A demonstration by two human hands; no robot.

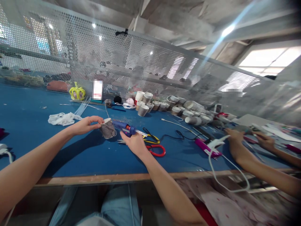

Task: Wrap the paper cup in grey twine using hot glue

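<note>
My left hand (91, 123) grips the rim of a small cup (108, 129) wrapped in grey yarn, holding it just above the blue table. A strand of yarn runs up from the cup towards a small grey yarn ball (108, 102). In my right hand (135, 143) is a blue glue gun (124, 127), a whitish glue stick poking from its back end. Its front end points at the cup's right side; whether it touches, I cannot tell. Red-handled scissors (157, 150) and a yellow-and-black handled tool (152, 138) lie beside and partly behind my right hand.
Many white-rimmed cups (143, 110) stand at the back. Crumpled white material (63, 119), a yellow crown-shaped piece (77, 92) and a phone (97, 90) are at left. A purple glue gun (207, 148) with white cable lies near a co-worker's hands (236, 139). A perforated screen (141, 62) bounds the table.
</note>
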